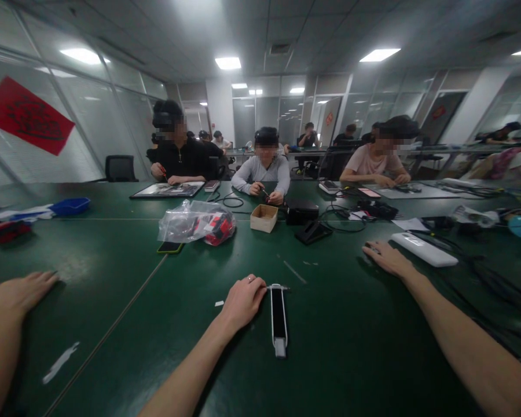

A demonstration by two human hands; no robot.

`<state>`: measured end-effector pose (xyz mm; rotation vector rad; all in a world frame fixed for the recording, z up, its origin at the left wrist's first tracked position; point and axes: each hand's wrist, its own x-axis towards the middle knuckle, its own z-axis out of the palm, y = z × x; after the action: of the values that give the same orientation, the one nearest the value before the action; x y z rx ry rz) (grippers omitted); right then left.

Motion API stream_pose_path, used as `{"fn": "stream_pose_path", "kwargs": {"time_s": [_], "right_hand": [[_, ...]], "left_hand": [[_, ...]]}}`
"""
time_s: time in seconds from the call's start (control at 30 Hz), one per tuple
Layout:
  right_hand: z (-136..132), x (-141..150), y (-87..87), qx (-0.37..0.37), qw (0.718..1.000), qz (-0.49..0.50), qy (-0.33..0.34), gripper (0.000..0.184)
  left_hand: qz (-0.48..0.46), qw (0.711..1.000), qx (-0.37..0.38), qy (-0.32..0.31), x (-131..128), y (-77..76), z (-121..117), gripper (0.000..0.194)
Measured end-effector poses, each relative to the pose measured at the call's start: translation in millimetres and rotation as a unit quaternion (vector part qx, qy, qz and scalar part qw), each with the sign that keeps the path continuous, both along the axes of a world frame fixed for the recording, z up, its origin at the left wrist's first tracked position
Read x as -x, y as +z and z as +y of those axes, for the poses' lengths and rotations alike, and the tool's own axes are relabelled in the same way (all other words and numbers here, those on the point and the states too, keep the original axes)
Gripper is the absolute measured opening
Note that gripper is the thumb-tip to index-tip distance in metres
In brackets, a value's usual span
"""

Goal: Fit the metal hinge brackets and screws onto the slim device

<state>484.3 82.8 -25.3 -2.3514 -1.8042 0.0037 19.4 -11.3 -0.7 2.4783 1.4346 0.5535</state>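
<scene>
In front of me on the green table (330, 347) lies a long, narrow, white-framed object (279, 315) with a black middle. A pale block forms its near end, and a thin rod (282, 288) crosses its far end. My left hand (245, 298), a ring on one finger, is closed at the left end of that rod; its fingertips are partly hidden. Farther off to the right, my right hand (388, 259) rests palm down with its fingers apart. Something small and dark shows by those fingertips, too small to name. Beside this hand is a white oblong device (424, 249).
Another person's hand (26, 289) lies at the left. Across the table are a clear bag with red items (197, 223), a small open box (264, 219), a black box (301, 212) and a dark stand (313, 232). Cables (481, 272) run along the right. Several people sit opposite.
</scene>
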Motion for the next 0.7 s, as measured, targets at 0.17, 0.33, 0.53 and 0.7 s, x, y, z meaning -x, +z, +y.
{"fn": "stream_pose_path", "kwargs": {"time_s": [0.17, 0.33, 0.53, 0.7], "right_hand": [[-12, 16, -2.3, 0.037, 0.997, 0.025, 0.069, 0.058], [-35, 65, -0.5, 0.025, 0.995, 0.041, 0.092, 0.060], [-66, 159, 0.0, -0.002, 0.990, 0.058, 0.131, 0.060], [-89, 214, 6.3, -0.018, 0.978, 0.095, 0.184, 0.061]], "left_hand": [[-0.001, 1.000, -0.014, -0.006, 0, 0.6, 0, 0.021], [0.001, 1.000, -0.020, -0.006, -1, 0.5, 0, 0.020], [0.000, 1.000, -0.030, -0.006, 1, -2.2, 0, 0.020], [-0.008, 1.000, -0.029, -0.005, 2, -2.2, -1, 0.019]]}}
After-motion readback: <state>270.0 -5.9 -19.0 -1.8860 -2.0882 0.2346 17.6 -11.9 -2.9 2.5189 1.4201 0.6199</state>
